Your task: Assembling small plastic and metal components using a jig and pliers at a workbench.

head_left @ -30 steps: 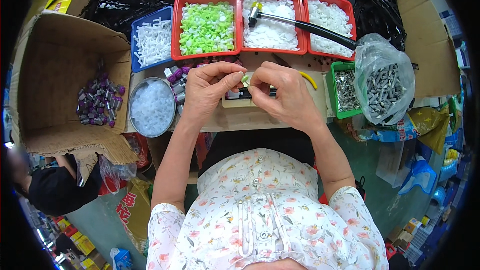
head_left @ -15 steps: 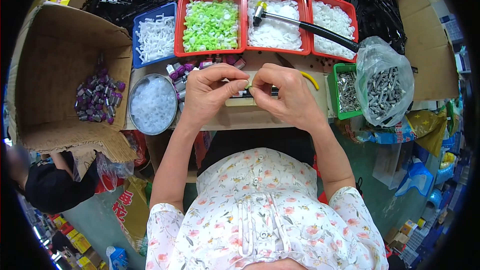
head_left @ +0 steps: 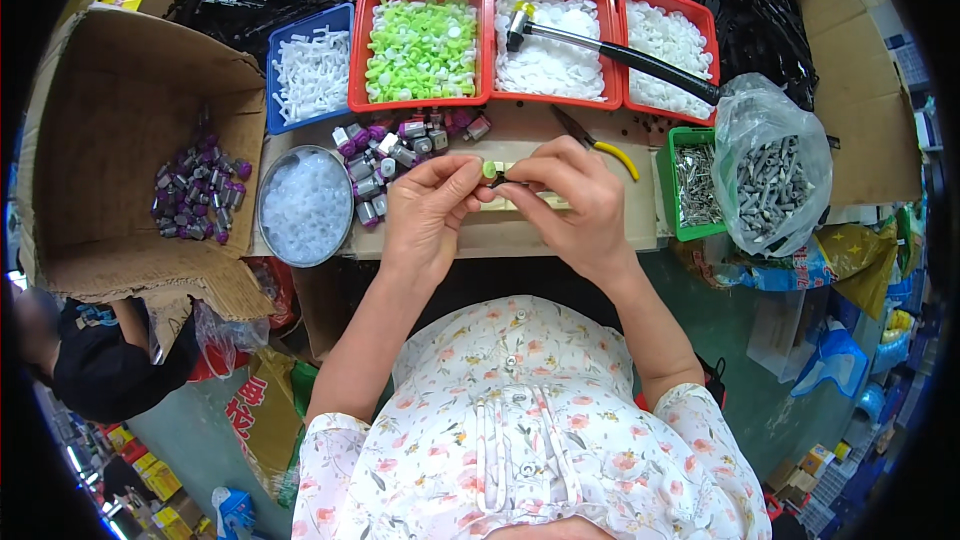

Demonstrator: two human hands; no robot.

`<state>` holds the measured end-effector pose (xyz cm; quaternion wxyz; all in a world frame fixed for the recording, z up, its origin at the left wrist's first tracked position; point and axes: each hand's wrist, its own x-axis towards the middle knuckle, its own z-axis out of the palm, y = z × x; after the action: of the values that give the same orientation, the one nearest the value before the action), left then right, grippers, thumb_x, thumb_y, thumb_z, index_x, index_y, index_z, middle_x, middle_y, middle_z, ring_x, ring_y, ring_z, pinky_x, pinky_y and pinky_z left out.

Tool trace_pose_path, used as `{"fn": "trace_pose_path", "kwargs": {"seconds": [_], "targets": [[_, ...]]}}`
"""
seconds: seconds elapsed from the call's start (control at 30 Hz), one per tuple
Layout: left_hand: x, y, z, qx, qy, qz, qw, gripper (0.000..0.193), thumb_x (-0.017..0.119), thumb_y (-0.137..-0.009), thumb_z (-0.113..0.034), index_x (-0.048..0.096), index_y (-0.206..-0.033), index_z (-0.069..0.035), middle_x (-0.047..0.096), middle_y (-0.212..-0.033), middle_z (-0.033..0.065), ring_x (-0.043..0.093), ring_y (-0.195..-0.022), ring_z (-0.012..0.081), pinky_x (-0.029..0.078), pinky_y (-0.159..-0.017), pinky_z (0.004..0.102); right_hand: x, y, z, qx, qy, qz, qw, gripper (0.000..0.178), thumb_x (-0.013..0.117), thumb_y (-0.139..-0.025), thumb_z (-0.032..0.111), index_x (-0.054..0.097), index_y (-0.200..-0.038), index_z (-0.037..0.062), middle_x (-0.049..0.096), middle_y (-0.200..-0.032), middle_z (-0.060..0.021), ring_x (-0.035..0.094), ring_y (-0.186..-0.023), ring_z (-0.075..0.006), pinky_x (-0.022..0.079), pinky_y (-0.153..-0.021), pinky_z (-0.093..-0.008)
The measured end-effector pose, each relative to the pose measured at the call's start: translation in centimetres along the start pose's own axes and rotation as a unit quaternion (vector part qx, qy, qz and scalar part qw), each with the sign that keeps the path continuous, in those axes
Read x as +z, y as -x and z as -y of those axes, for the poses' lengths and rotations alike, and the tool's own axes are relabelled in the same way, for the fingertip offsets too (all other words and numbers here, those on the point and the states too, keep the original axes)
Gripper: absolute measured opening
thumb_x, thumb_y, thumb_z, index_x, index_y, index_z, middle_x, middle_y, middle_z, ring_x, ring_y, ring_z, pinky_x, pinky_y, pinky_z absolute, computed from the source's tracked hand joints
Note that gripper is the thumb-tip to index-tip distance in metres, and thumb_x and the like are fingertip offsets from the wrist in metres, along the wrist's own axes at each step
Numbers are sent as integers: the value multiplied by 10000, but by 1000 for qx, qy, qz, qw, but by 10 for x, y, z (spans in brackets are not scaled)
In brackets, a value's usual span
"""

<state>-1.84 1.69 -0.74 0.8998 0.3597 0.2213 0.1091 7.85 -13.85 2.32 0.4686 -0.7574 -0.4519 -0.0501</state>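
Note:
Both my hands meet over the near part of the cardboard-covered bench. In a thumb-and-finger pinch, my left hand point(head_left: 428, 215) holds a small light-green plastic piece point(head_left: 489, 170) with a round end. My right hand point(head_left: 582, 208) pinches a small black part point(head_left: 501, 181) against or just beside the green piece; whether the two are joined I cannot tell. Beneath the fingers lies a pale cream block point(head_left: 535, 202), partly covered by my hands. Left of my left hand is a heap of small metal-and-purple parts point(head_left: 402, 152).
Along the back stand a blue bin point(head_left: 272, 90) and red bins point(head_left: 355, 60) of small plastic pieces, with a hammer point(head_left: 630, 58) across two. Yellow-handled pliers point(head_left: 622, 155), a green bin point(head_left: 668, 190) and a plastic bag point(head_left: 812, 155) sit right. A round tin point(head_left: 259, 215) and cardboard box point(head_left: 90, 140) stand left.
My left hand has turned and shifted slightly right and down, showing the green piece's round end. A black part shows at my right fingertips; the dark strip seen earlier on the block is out of sight.

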Motion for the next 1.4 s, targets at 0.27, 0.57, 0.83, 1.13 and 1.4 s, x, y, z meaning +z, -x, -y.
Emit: {"fn": "trace_pose_path", "kwargs": {"seconds": [0.27,0.57,0.83,1.13,1.4], "targets": [[10,17,9,-19,30,-4,999,139,697,-928,-58,700,-1035,31,728,-924,106,698,-784,154,554,-700,231,9,5,-3,-84,50,-75,992,141,762,-775,68,691,-897,67,627,-793,-30,611,-681,-198,392,-635,-339],[3,23,9,100,-94,24,990,329,735,-861,29,670,-1183,17,709,-1009,99,693,-858,160,565,-771,247,1,4,-2,-35,-14,9,999,180,753,-751,-54,692,-908,11,636,-850,-99,630,-749,-238,476,-648,-328],[1,20,-1,204,-278,87,934,289,778,-828,-10,735,-1113,-24,673,-1051,72,651,-901,102,543,-767,214,2,2,-2,-35,-44,54,997,187,742,-768,-67,684,-933,0,628,-856,-109,628,-769,-248,491,-653,-328],[-1,15,-4,399,-560,28,726,336,837,-713,-80,732,-1029,-29,652,-945,104,629,-898,268,523,-759,363,8,4,-27,-35,30,86,995,162,715,-795,-40,662,-942,4,545,-861,-113,575,-735,-270,466,-635,-356],[-13,12,12,475,-639,65,602,307,818,-705,-59,717,-992,-25,629,-1016,106,604,-1002,315,521,-819,416,14,4,-34,-51,51,100,992,149,721,-806,18,668,-945,28,539,-860,-99,570,-755,-267,414,-652,-376]]}}
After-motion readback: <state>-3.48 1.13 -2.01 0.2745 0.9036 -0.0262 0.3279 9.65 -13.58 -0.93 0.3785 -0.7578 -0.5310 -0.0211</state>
